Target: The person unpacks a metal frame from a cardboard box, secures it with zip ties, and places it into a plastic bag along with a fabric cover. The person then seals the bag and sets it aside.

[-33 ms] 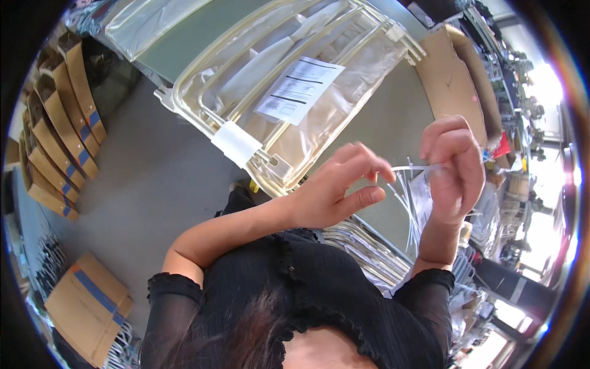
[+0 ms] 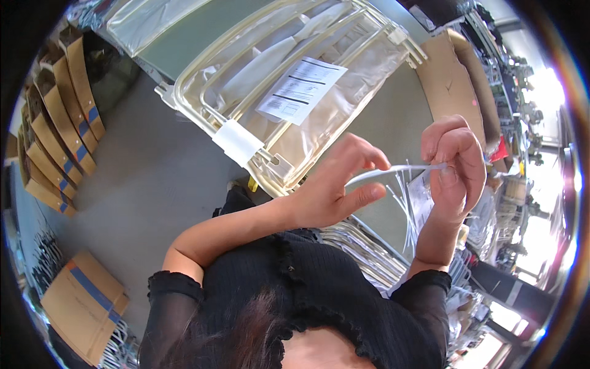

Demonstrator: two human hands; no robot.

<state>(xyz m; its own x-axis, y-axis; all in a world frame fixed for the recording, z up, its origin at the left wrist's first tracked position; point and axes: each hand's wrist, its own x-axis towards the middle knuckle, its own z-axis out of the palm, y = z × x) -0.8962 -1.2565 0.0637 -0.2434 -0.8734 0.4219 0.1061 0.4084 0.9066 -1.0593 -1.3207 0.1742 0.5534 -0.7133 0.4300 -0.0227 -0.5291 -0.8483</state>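
Observation:
My right hand (image 2: 456,169) is closed in a pinch on one end of a thin white cable tie (image 2: 405,167). From there the tie stretches left and curves down between the thumb and fingers of my left hand (image 2: 335,184). That hand's thumb and fingers are apart, and its fingertips are close beside the tie. Below the tie, several more white ties (image 2: 407,212) lie in a loose bundle. Beyond my hands, a folded cream metal-tube frame (image 2: 212,123) wrapped in clear plastic rests on the table, with a white printed sheet (image 2: 301,91) on top.
A cardboard box (image 2: 445,80) stands at the far right of the green table (image 2: 396,114). Folded cream tubes (image 2: 362,249) are stacked near my body. Cardboard cartons (image 2: 61,123) line the left side, and another carton (image 2: 86,301) stands at the lower left on the grey floor (image 2: 141,166).
The cable tie now shows as a longer curve, reaching in between my left thumb and fingers. My left fingers have shifted slightly; my right hand keeps its pinch.

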